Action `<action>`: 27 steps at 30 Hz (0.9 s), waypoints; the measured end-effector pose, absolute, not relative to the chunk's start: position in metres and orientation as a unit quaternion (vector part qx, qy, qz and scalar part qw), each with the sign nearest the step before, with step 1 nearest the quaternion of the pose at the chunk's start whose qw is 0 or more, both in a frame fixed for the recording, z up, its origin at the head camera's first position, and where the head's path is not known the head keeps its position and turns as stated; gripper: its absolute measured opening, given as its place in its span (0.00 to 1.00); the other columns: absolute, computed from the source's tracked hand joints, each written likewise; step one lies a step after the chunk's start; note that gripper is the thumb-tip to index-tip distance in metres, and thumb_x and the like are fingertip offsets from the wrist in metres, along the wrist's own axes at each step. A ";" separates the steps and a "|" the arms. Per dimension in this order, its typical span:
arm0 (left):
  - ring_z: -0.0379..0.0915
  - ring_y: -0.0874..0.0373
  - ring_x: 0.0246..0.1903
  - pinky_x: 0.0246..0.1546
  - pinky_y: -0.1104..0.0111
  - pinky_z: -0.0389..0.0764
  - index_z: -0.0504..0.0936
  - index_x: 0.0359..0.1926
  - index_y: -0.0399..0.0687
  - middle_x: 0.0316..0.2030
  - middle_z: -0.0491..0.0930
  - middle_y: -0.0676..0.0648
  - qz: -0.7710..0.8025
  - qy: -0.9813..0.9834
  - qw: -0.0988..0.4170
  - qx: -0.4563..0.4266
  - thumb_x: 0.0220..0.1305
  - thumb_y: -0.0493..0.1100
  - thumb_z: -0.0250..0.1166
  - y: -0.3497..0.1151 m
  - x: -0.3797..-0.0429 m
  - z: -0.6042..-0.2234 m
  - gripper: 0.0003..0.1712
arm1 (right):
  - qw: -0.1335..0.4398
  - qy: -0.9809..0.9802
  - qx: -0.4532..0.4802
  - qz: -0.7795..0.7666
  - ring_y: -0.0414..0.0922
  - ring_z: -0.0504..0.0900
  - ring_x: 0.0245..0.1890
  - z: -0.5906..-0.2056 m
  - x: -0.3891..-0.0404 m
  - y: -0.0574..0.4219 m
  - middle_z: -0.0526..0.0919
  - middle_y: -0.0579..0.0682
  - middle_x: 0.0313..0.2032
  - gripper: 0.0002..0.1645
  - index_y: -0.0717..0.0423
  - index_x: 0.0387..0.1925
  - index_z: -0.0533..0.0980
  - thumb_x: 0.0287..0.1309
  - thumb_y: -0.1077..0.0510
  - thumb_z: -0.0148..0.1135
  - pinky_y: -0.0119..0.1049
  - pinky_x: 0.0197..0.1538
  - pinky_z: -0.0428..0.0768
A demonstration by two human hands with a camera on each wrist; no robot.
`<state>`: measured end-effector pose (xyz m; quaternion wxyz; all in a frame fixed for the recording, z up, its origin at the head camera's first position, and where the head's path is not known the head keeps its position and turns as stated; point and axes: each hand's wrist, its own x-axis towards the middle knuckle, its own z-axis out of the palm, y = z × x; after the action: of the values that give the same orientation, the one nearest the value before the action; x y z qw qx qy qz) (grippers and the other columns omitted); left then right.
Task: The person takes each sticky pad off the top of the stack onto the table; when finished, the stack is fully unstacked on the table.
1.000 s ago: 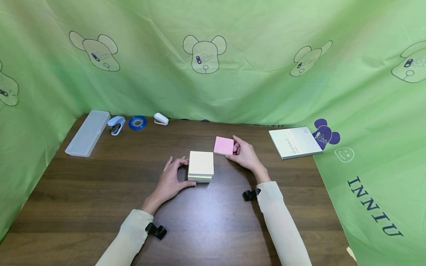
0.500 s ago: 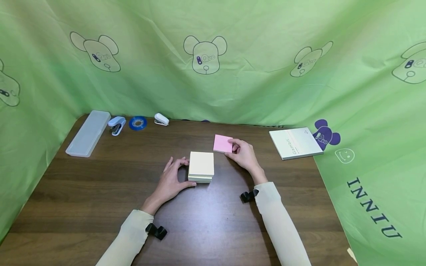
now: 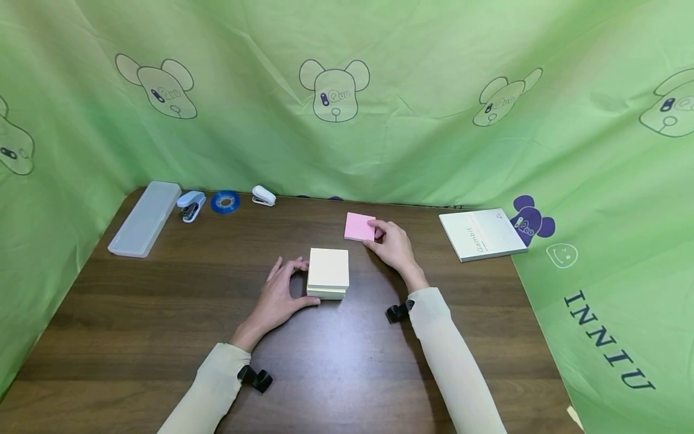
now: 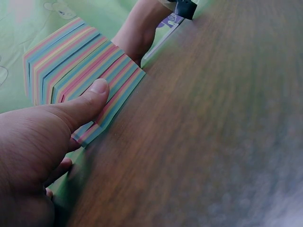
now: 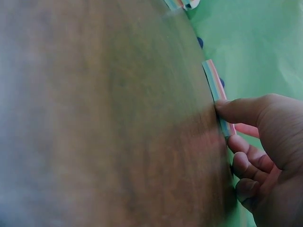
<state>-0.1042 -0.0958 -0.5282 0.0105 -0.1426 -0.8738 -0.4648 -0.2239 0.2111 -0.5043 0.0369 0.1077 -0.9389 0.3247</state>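
A stack of sticky note pads (image 3: 328, 267) stands in mid-table, cream on top in the head view. Its edges show pink, yellow and blue-green stripes in the left wrist view, where the layers of the stack (image 4: 80, 66) sit slightly unevenly. My left hand (image 3: 275, 299) holds it from the left, thumb (image 4: 97, 90) on the near side and fingers behind. Beyond it to the right lies a thinner pad of sticky notes (image 3: 358, 226), pink on top. My right hand (image 3: 394, 247) pinches this pad at its right end, thumb along the near edge; its striped edge (image 5: 215, 85) shows in the right wrist view.
Along the back left are a translucent plastic case (image 3: 145, 219), a light blue stapler (image 3: 191, 205), a blue tape roll (image 3: 225, 202) and a small white stapler (image 3: 263, 195). A white "Gambit" booklet (image 3: 482, 234) lies at the right. Green curtain (image 3: 423, 157) hangs behind the table edge.
My right hand has shifted the pink pad away from me and a little to the left, opening a gap to the stack. The left hand and stack stay in place.
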 end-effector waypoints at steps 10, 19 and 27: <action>0.70 0.39 0.78 0.89 0.44 0.44 0.77 0.61 0.39 0.70 0.80 0.36 -0.464 -0.873 0.013 -0.147 0.53 0.48 0.91 -0.096 -0.104 -0.528 0.42 | 0.034 -0.941 0.099 0.322 0.53 0.83 0.43 -0.503 -0.234 0.209 0.84 0.54 0.42 0.31 0.56 0.67 0.84 0.64 0.57 0.81 0.49 0.47 0.80; 0.69 0.39 0.78 0.89 0.44 0.44 0.77 0.61 0.39 0.70 0.81 0.36 -0.466 -0.873 0.010 -0.145 0.53 0.47 0.91 -0.096 -0.104 -0.527 0.42 | 0.032 -0.939 0.090 0.329 0.53 0.81 0.42 -0.505 -0.244 0.210 0.84 0.53 0.43 0.31 0.53 0.67 0.84 0.65 0.54 0.80 0.51 0.46 0.80; 0.70 0.40 0.78 0.89 0.45 0.43 0.77 0.61 0.38 0.69 0.81 0.36 -0.467 -0.872 0.014 -0.144 0.52 0.46 0.91 -0.095 -0.103 -0.528 0.42 | 0.033 -0.939 0.079 0.332 0.51 0.81 0.41 -0.508 -0.248 0.208 0.82 0.49 0.42 0.31 0.49 0.68 0.84 0.65 0.52 0.79 0.51 0.45 0.80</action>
<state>-0.1032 -0.0954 -0.5280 0.0140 -0.1441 -0.8723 -0.4671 -0.2480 0.2084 -0.5079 0.0330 0.0791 -0.9394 0.3319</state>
